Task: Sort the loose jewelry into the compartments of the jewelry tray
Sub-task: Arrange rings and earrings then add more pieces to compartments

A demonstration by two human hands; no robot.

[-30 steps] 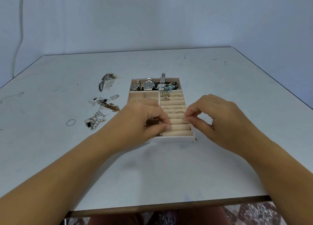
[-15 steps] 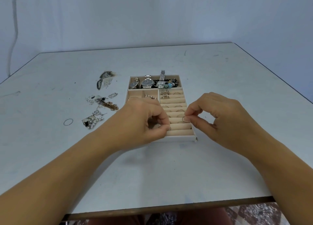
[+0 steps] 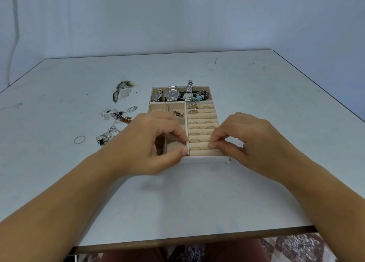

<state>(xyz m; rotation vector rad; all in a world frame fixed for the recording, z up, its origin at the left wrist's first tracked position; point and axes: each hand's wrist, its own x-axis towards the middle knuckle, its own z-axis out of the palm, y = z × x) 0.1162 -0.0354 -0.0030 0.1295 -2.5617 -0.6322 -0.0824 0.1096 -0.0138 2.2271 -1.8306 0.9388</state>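
The beige jewelry tray (image 3: 207,158) sits mid-table. Its back compartment holds watches (image 3: 171,95) and bracelets, and its right side has ring rolls with several rings in them. My right hand (image 3: 252,141) pinches a thin ring (image 3: 209,146) between thumb and forefinger, low over the roll second from the front. My left hand (image 3: 150,143) lies over the tray's left compartments. Its fingers are curled, with forefinger and thumb tips against the middle divider near the front. Loose jewelry (image 3: 118,119) lies on the table left of the tray.
A thin hoop (image 3: 79,139) lies alone at the far left, and a dark leaf-shaped piece (image 3: 122,89) lies behind the loose pile. The table's front edge (image 3: 197,240) is close to me, and its right edge runs diagonally at the right. A plain wall stands behind.
My right hand has lowered its ring slightly toward the front ring rolls. My left hand has stayed at the divider, its thumb and forefinger now a little apart.
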